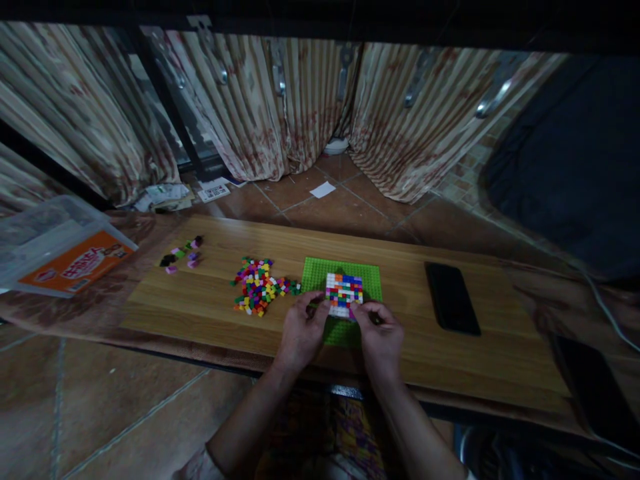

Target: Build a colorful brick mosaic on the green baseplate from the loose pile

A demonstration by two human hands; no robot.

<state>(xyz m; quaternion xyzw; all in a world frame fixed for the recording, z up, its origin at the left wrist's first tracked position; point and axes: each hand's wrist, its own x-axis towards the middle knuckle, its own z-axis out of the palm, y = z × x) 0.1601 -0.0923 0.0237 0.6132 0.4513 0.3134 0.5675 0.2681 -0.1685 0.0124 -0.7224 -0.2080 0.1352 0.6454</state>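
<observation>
A green studded baseplate point(314, 270) lies on the wooden board in front of me. Over its middle is a square block of small building bricks point(344, 293) in white, blue, orange, red and other colours. My left hand point(304, 327) grips the block's left lower edge between thumb and fingers. At the lower right corner, my right hand point(380, 333) pinches it the same way. Whether the block rests on the baseplate or is lifted off it, I cannot tell. Left of the baseplate spreads a pile of loose coloured bricks point(255, 287).
A few pink, green and dark pieces point(193, 260) lie farther left on the wooden board point(210, 320). A clear plastic tub point(65, 247) with an orange label stands at the far left. To the right lies a black phone point(451, 298), and another dark flat device point(595, 387) beyond it.
</observation>
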